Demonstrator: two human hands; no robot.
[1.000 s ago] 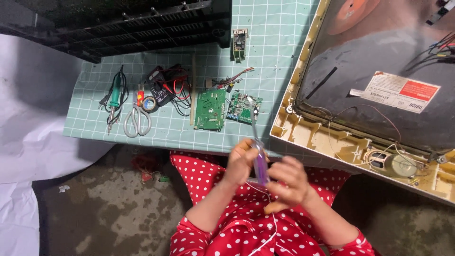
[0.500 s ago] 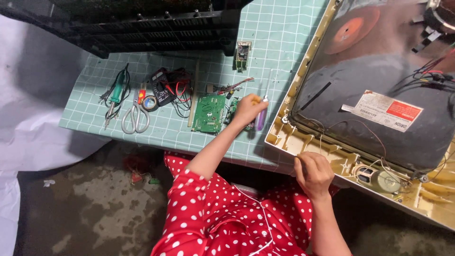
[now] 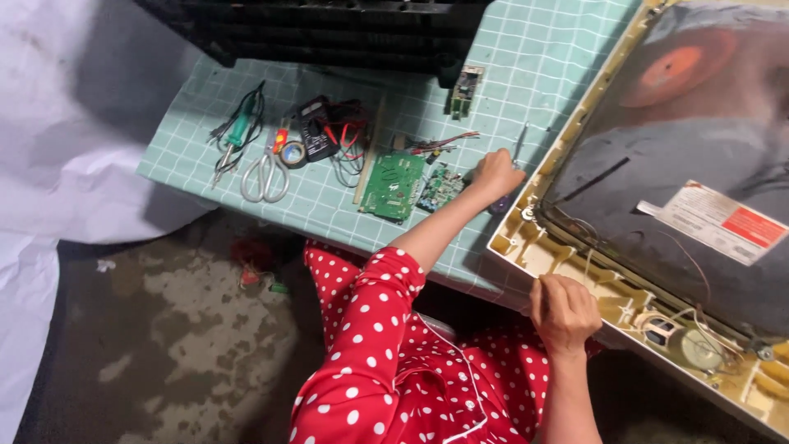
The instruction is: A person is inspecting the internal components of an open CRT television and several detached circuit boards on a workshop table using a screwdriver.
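Note:
My left hand [image 3: 496, 173] reaches out over the green grid mat [image 3: 534, 57] and is closed around a screwdriver [image 3: 519, 141] with a purple handle. The metal shaft points up and away, close to the corner of a large beige appliance frame [image 3: 549, 256]. My right hand [image 3: 564, 311] is curled into a fist and rests against the near edge of that frame; nothing shows in it. A green circuit board [image 3: 392, 186] and a smaller board [image 3: 440, 188] lie just left of my left hand.
On the mat lie scissors [image 3: 264, 178], a black multimeter with red leads [image 3: 317, 136], a green-handled tool [image 3: 238, 131] and a small board [image 3: 466, 85]. A black crate [image 3: 329, 33] stands at the back. Inside the frame sits a dark panel with a white-and-red label [image 3: 725, 224]. White cloth hangs left.
Both hands held the screwdriver near my lap. My left hand has since carried it up onto the mat by the frame's corner, while my right hand let go and moved to the frame's near edge.

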